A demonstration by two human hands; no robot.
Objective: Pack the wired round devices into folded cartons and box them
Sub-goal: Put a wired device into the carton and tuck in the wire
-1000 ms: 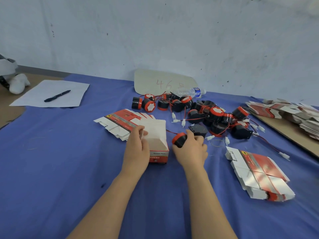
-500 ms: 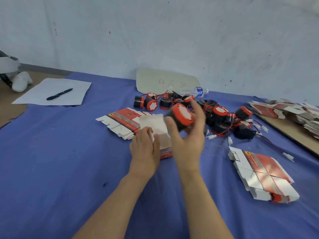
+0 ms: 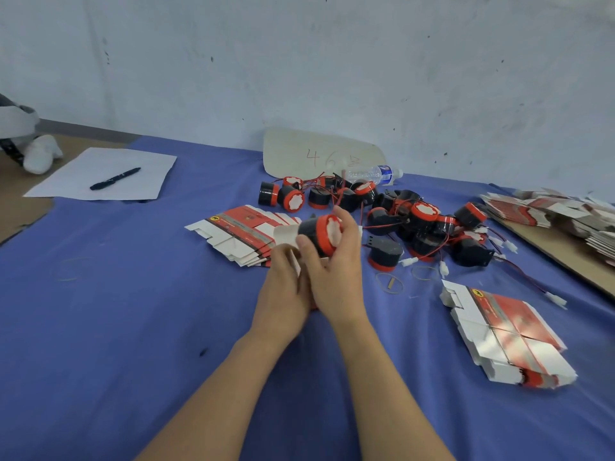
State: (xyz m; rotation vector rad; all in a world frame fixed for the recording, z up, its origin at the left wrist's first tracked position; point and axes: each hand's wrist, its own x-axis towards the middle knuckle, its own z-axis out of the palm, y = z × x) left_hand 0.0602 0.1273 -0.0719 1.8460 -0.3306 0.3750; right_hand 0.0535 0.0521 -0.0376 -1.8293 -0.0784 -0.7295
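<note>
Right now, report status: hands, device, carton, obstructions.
Right hand grips round device. Left hand holds folded carton, mostly hidden. Device by carton's open flap, not inside. Stack of flat cartons close behind.

A pale bluish-white wall, scuffed and flecked with dark marks, fills the upper half. Below it, a desk spans the view, covered by a blue-purple cloth. A bare brown surface shows past the cloth's left edge. A brown board lies along the right. The light is soft and even.
</note>
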